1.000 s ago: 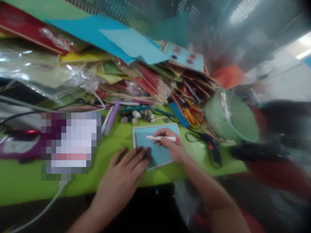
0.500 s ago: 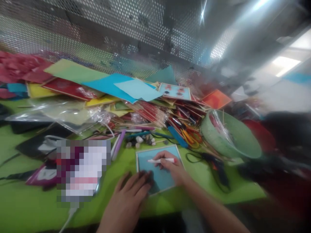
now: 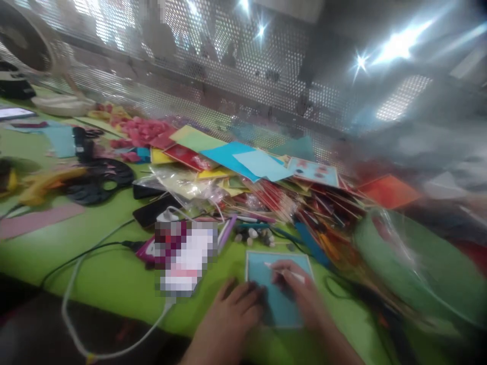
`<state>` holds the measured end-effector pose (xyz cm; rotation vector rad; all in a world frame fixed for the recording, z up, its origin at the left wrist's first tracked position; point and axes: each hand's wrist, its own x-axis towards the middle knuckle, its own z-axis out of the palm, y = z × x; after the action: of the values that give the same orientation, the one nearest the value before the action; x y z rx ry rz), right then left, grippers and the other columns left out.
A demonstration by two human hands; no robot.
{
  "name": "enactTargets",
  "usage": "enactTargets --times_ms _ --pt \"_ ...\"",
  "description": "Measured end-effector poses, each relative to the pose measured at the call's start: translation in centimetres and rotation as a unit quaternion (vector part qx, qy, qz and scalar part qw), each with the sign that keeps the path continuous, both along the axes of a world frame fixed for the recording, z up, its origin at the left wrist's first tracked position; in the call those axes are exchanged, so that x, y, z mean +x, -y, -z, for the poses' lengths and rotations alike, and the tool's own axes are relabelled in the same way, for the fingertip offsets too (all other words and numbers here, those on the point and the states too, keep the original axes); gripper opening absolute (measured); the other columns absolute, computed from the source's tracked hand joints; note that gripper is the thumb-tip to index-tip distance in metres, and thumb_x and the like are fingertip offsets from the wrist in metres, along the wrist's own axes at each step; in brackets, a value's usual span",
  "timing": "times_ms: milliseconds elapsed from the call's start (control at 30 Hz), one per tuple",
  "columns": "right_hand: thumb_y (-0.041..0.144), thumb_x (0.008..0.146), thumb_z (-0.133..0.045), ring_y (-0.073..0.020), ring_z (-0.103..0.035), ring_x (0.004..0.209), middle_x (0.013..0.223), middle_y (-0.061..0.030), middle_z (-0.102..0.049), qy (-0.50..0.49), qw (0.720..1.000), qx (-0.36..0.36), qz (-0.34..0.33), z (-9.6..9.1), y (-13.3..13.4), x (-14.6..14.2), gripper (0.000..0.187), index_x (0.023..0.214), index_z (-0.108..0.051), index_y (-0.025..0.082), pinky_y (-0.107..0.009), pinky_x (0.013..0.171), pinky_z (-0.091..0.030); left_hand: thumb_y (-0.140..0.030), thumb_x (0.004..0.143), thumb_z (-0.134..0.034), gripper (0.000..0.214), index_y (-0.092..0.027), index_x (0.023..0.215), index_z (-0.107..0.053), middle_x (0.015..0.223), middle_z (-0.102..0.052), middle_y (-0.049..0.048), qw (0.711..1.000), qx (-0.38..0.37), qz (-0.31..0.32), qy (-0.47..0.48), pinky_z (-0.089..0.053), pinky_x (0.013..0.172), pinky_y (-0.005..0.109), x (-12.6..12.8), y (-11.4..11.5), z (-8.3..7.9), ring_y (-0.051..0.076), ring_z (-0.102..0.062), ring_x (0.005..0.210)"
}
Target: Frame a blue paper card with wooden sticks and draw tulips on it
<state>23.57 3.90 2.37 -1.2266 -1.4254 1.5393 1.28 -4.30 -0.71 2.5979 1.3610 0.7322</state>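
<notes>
Right hand (image 3: 294, 284) is clamping a white marker (image 3: 299, 277) between thumb and fingers, over a framed blue panel (image 3: 283, 306). The panel is lying on the green table (image 3: 125, 284), near small stones (image 3: 251, 234). Left hand (image 3: 232, 314) is resting, fingers slightly apart, across the panel's left edge.
</notes>
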Motion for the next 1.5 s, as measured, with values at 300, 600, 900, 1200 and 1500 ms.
enactTargets --times_ms 300,600,900,1200,1500 --pt "0.067 0.09 -0.071 -0.021 -0.061 0.077 0.085 -0.0061 -0.074 -0.024 1.0 0.007 0.002 -0.1 -0.2 -0.4 0.046 0.102 -0.082 0.025 -0.034 0.076 -0.047 -0.022 0.097 -0.066 0.028 -0.031 0.124 -0.069 0.143 -0.071 -0.0075 0.999 0.047 0.005 -0.012 -0.039 0.119 0.038 -0.3 -0.4 0.5 0.018 -0.062 0.132" --pt "0.07 0.085 -0.073 -0.017 -0.06 0.074 0.082 -0.0044 -0.073 -0.06 0.998 0.013 -0.002 -0.4 -0.7 -0.6 0.051 0.096 -0.081 0.021 -0.031 0.073 -0.047 -0.023 0.092 -0.064 0.035 -0.034 0.125 -0.07 0.143 -0.072 -0.0062 0.985 0.166 0.028 -0.029 -0.039 0.113 0.035 -0.9 -1.4 1.7 0.019 -0.066 0.127" --pt "0.066 0.08 -0.075 -0.0149 -0.063 0.071 0.079 -0.0024 -0.074 -0.092 0.996 0.003 0.005 0.3 -1.3 -0.8 0.05 0.1 -0.075 0.019 -0.029 0.07 -0.048 -0.03 0.096 -0.058 0.032 -0.035 0.125 -0.071 0.139 -0.074 -0.0052 0.977 0.202 0.058 -0.014 -0.041 0.104 0.04 -1.3 -2.4 2.7 0.022 -0.072 0.119" --pt "0.041 0.087 -0.069 -0.0148 -0.068 0.079 0.086 0.0 -0.074 -0.033 0.997 0.039 0.055 -0.7 -0.7 0.0 0.021 0.097 -0.074 0.023 -0.027 0.071 -0.05 -0.022 0.108 -0.048 0.031 -0.027 0.128 -0.072 0.144 -0.072 0.0007 1.0 -0.024 0.001 0.021 -0.036 0.116 0.053 0.5 0.1 -0.7 0.029 -0.063 0.135" --pt "0.038 0.087 -0.072 -0.0135 -0.065 0.069 0.074 0.0024 -0.071 0.006 0.997 0.046 0.068 -0.8 -0.4 0.0 0.016 0.092 -0.067 0.023 -0.025 0.061 -0.049 -0.022 0.107 -0.054 0.026 -0.026 0.127 -0.071 0.143 -0.072 -0.0007 0.998 -0.03 0.0 0.05 -0.038 0.116 0.053 0.4 0.2 -1.3 0.028 -0.064 0.132"
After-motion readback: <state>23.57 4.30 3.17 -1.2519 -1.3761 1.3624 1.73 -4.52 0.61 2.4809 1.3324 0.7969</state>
